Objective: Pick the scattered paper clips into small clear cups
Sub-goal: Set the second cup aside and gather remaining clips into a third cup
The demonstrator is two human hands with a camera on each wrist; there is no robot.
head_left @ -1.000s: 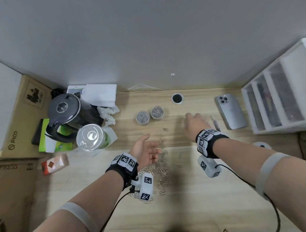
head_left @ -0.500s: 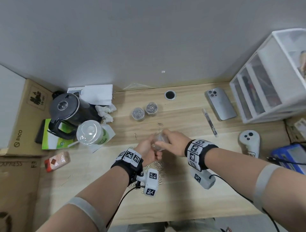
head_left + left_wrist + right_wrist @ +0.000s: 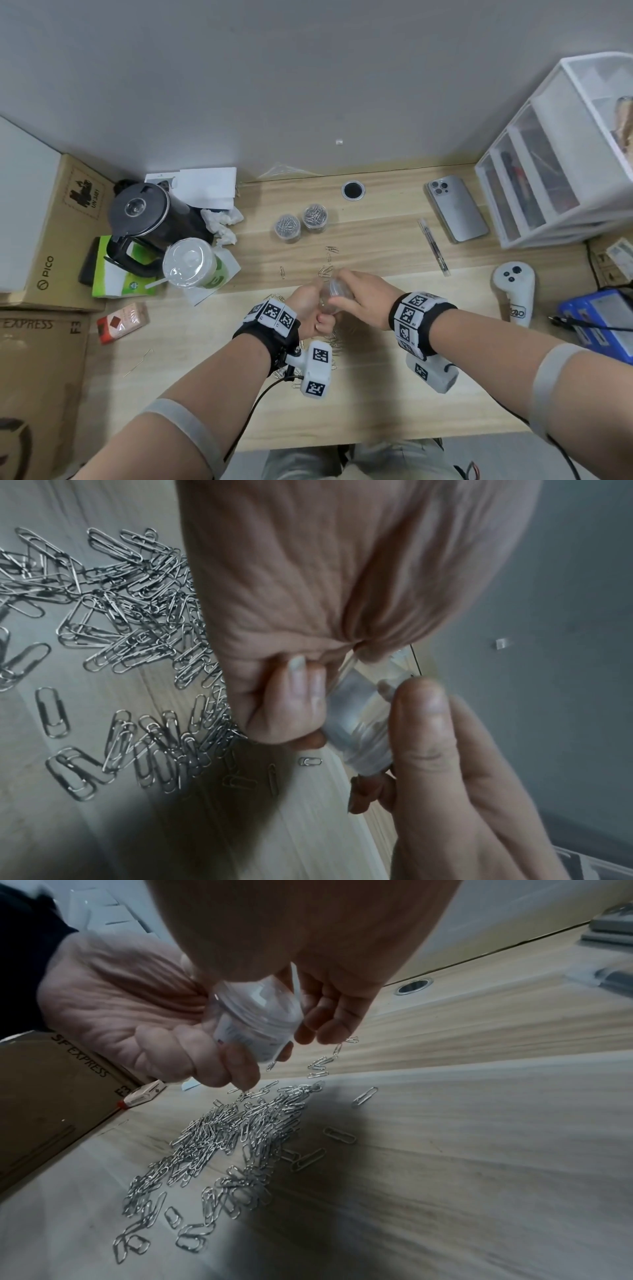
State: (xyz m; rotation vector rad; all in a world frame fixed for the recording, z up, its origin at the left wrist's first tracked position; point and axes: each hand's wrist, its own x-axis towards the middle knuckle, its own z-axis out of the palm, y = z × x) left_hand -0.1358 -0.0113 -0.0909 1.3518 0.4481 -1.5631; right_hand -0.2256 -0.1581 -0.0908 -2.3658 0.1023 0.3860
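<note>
Both hands on one empty clear cup, above the clip pile.

My left hand (image 3: pixel 310 308) has its fingers curled round the small clear cup (image 3: pixel 337 294) low down; my right hand (image 3: pixel 363 303) grips its other end with thumb and fingertips, I judge to open it or steady it for filling. I hold it tilted at frame centre, directly over the scattered paper clips (image 3: pixel 232 1139), so loading needs little travel. The clips lie heaped on the desk (image 3: pixel 376 394) at lower centre of the head view, with a few strays just above my hands. Two filled cups (image 3: pixel 301 222) stand at upper centre, parked clear of the work.
</note>
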